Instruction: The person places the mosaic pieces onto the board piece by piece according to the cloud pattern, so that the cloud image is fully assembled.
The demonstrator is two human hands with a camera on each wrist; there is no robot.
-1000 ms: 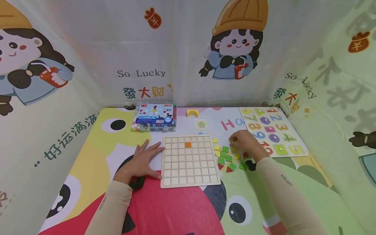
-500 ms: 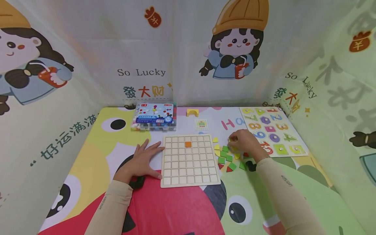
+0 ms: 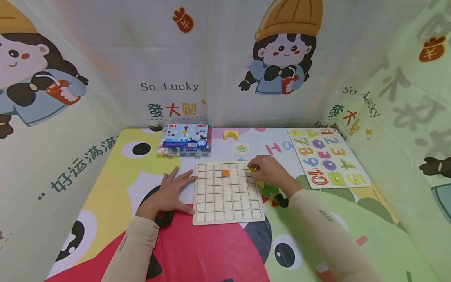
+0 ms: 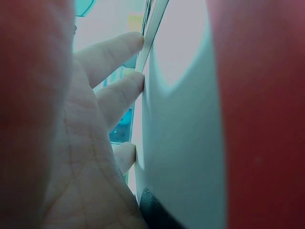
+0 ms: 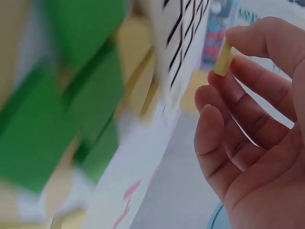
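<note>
A wooden grid board (image 3: 215, 198) lies in the middle of the table in the head view. One orange square tile (image 3: 225, 173) sits in a cell near its top. My left hand (image 3: 169, 194) is spread along the board's left side, with straight fingertips (image 4: 136, 43) at its edge in the left wrist view. Over the board's upper right corner, my right hand (image 3: 272, 173) pinches a small yellow piece (image 5: 223, 61) between thumb and fingers. Its exact shape is partly hidden. Beneath that hand are loose green tiles (image 3: 270, 190) and red triangles (image 3: 275, 203), partly covered.
A clear box of coloured beads (image 3: 184, 140) stands at the back left. Beside it are a yellow arch block (image 3: 230, 135) and a small printed pattern card (image 3: 241, 149). A number puzzle board (image 3: 329, 162) lies at the back right.
My right hand has moved left from the loose pieces to the board's upper right corner, carrying the yellow piece. The left hand and the board have stayed put.
</note>
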